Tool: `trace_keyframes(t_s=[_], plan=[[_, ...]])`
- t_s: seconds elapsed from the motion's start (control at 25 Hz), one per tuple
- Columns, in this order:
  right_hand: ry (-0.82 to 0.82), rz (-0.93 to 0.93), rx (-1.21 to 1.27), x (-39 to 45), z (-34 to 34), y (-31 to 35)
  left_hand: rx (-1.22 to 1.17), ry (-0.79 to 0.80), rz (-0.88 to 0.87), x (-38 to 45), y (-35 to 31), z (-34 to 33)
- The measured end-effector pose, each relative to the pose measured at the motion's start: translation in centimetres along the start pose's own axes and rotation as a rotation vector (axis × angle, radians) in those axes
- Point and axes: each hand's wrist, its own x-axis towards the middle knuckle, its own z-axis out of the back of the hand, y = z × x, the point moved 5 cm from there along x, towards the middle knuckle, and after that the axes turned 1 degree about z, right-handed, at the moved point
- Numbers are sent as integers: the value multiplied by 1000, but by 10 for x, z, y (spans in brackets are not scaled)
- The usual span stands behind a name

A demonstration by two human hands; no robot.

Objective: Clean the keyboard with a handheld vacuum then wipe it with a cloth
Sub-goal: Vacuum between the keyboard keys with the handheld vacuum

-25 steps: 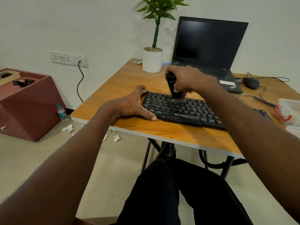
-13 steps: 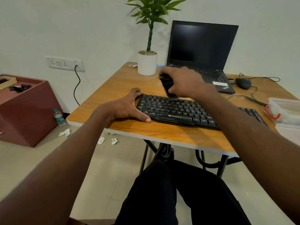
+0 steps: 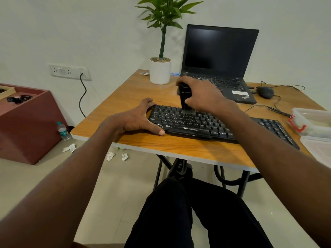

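Note:
A black keyboard point(image 3: 195, 123) lies across the wooden table point(image 3: 179, 145) near its front edge. My right hand point(image 3: 202, 94) grips a black handheld vacuum point(image 3: 185, 98) held upright, its brush tip down on the upper key rows left of centre. My left hand point(image 3: 138, 119) rests flat at the keyboard's left end, fingers spread, with the thumb along the front edge and fingers round the far corner. No cloth is visible.
An open laptop point(image 3: 218, 59) and a white potted plant point(image 3: 160, 70) stand at the back. A mouse point(image 3: 265, 92) with cables lies right of the laptop. Clear plastic containers point(image 3: 313, 120) sit at the right edge. A red box point(image 3: 26, 122), a bottle point(image 3: 62, 131) and paper scraps are on the floor at left.
The vacuum has shifted slightly over the upper left key rows, tilting and then standing upright again. My left hand has stayed at the keyboard's left end. The camera view has shifted.

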Motion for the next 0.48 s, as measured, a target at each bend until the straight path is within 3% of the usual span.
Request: trace_keyframes(t_s=[0.08, 0.16, 0.24, 0.32, 0.48], plan=[[-118, -31, 78, -7, 9, -14, -91, -92, -46, -1, -10, 0], [-232, -35, 235, -13, 12, -22, -165, -307, -132, -2, -26, -3], [-268, -37, 383, -13, 6, -22, -41, -523, -181, 0, -40, -14], [-216, -15, 455, -13, -4, -21, 132, -641, -205, 4, -48, -30], [-85, -35, 102, -16, 2, -37, 237, -746, -236, 8, -46, -32]])
